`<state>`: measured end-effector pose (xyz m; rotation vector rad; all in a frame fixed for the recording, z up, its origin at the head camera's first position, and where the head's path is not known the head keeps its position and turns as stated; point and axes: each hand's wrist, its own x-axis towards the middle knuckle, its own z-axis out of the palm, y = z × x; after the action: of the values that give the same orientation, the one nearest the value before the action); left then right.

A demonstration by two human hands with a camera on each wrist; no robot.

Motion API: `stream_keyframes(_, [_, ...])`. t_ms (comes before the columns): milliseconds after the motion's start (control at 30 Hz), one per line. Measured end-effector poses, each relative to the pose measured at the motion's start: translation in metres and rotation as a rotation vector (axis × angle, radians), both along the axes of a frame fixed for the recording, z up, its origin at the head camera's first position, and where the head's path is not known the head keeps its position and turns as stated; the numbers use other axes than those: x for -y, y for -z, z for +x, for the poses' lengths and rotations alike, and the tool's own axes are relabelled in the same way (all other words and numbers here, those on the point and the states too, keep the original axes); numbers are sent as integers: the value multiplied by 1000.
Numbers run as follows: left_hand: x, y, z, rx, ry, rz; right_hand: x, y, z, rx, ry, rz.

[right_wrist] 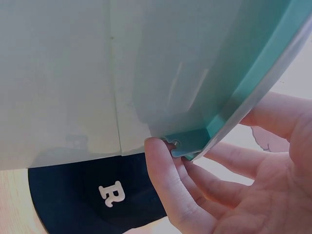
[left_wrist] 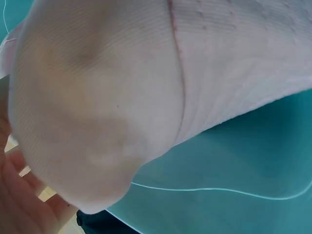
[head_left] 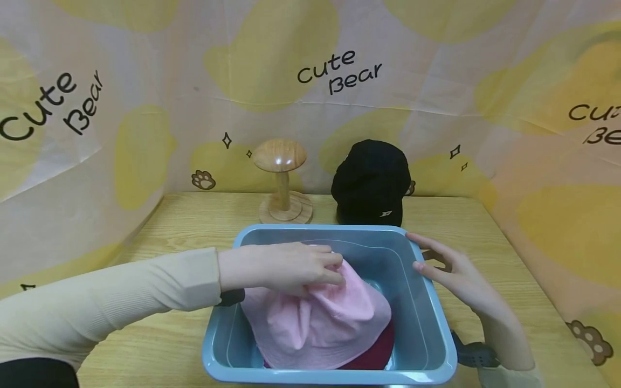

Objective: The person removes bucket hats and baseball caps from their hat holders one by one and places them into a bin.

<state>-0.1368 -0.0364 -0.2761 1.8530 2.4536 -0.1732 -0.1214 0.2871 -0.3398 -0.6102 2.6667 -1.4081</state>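
A light blue plastic basin [head_left: 320, 376] stands at the front of the table. Inside it lies a pink bucket hat [head_left: 330, 334], its crown pinched by my left hand [head_left: 296, 268]. Beneath that hat shows the brim of a dark red hat [head_left: 377, 350]; the rest of it is covered. In the left wrist view the pink hat [left_wrist: 107, 107] fills most of the picture, beside the fingers of my left hand [left_wrist: 27, 200]. My right hand [head_left: 453, 275] grips the basin's far right corner, its fingers [right_wrist: 165, 175] round the rim.
Behind the basin, a wooden hat stand [head_left: 280, 156] with a rounded top stands on the table [head_left: 189, 229]. To its right is a black cap [head_left: 371, 178], close to the basin's far rim. A printed cloth [head_left: 271, 59] hangs behind and at both sides.
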Motion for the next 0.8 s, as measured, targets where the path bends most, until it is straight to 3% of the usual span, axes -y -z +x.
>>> stream_keyframes(567, [-1,6,-8,59,-65,-155,0,-1,-2,-14,0,6])
stream_keyframes(800, [-3,7,-10,124,-89,-196,1,-1,1,2,11,12])
